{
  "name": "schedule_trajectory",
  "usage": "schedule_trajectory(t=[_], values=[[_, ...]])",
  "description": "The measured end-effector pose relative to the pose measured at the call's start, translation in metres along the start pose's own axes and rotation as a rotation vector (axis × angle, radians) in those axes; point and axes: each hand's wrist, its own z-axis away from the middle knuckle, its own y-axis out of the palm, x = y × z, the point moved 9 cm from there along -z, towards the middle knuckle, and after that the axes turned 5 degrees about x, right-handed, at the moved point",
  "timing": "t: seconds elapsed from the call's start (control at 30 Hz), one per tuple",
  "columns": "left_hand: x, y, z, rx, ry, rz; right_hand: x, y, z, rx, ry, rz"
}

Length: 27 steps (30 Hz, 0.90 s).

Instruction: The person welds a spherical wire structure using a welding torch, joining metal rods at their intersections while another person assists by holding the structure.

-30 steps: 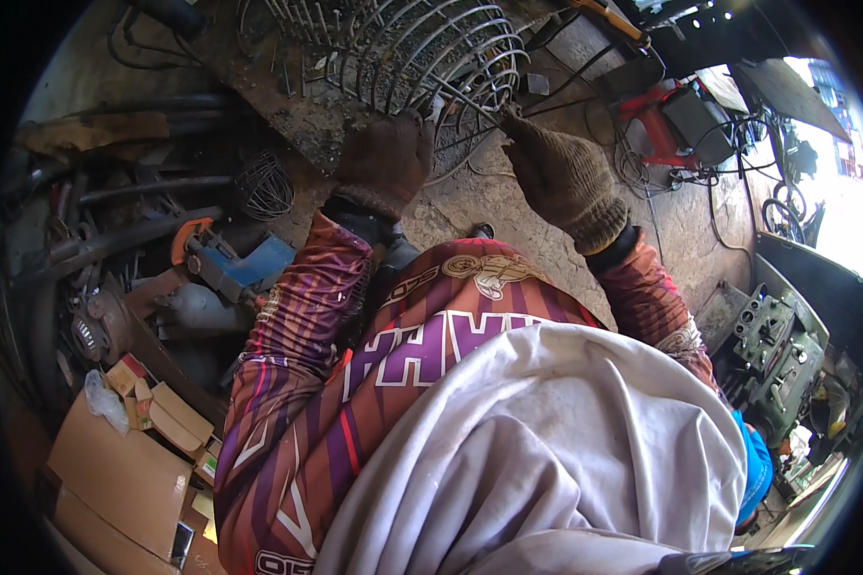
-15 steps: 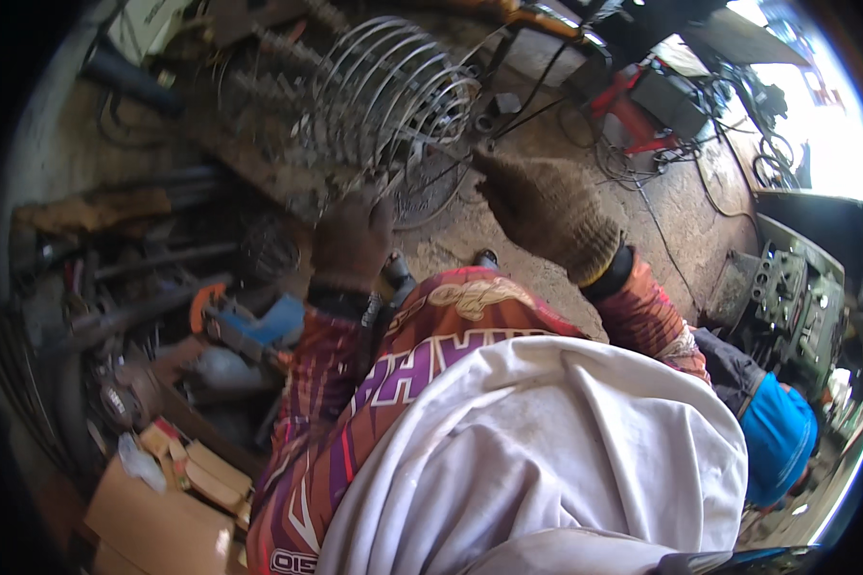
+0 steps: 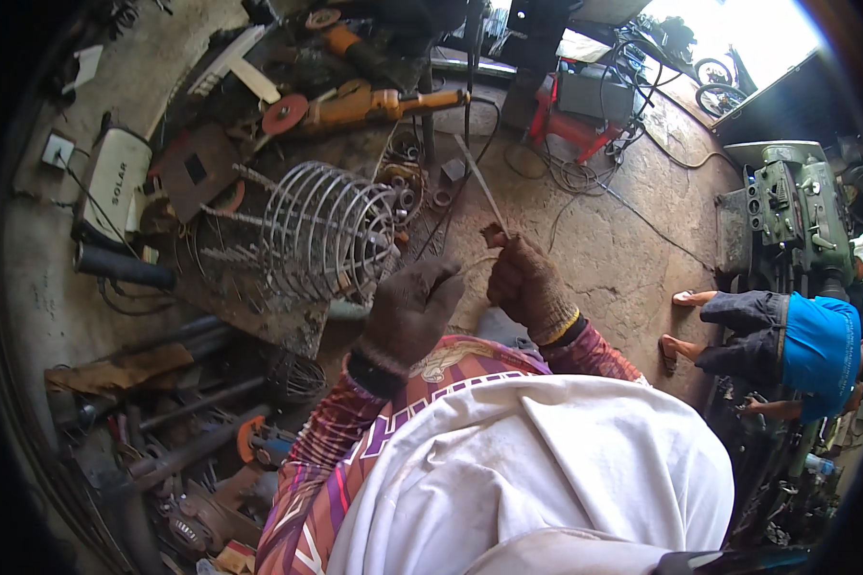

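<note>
I look down at my two hands, both in brown knit work gloves. My right hand (image 3: 527,287) is shut tight around a thin grey metal rod (image 3: 482,196). The rod sticks up and away from my fist, toward the top of the view. I think I hold it low so the long end stays free and easy to aim.

My left hand (image 3: 410,311) is just beside the right one, with fingers half curled. It is close to the rod but I cannot tell if it touches it, and I cannot tell if it grips anything.

Just left of my hands sits a round cage made of bent silver wire (image 3: 328,230). It lies on its side on a rusty dark metal worktop (image 3: 249,297), maybe so the open end faces me.

Beyond the cage lies an orange angle grinder with a red disc (image 3: 355,107). Far left of the cage is a white flat box with dark letters (image 3: 113,182), and a small white wall socket (image 3: 56,149) past it. Right of my hands, past the cracked concrete floor (image 3: 604,259), another person in blue clothes (image 3: 796,345) crouches.
</note>
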Motion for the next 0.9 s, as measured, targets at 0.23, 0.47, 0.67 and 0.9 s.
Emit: schedule_trajectory(t=[0.23,0.47,0.67,0.9], values=[[0.002,0.043,-0.214,-0.237,0.129,-0.183,0.078,-0.108,-0.036,-0.061,-0.140,-0.103],[0.132,0.023,-0.435,-0.410,-0.361,-0.405,0.163,-0.268,-0.005,-0.540,-0.054,0.272],[0.141,0.004,-0.500,-0.549,-0.322,-0.457,0.178,-0.382,0.027,-0.738,-0.006,0.251],[0.130,0.015,-0.508,-0.617,-0.395,-0.605,0.180,-0.414,-0.009,-0.801,0.111,0.283]])
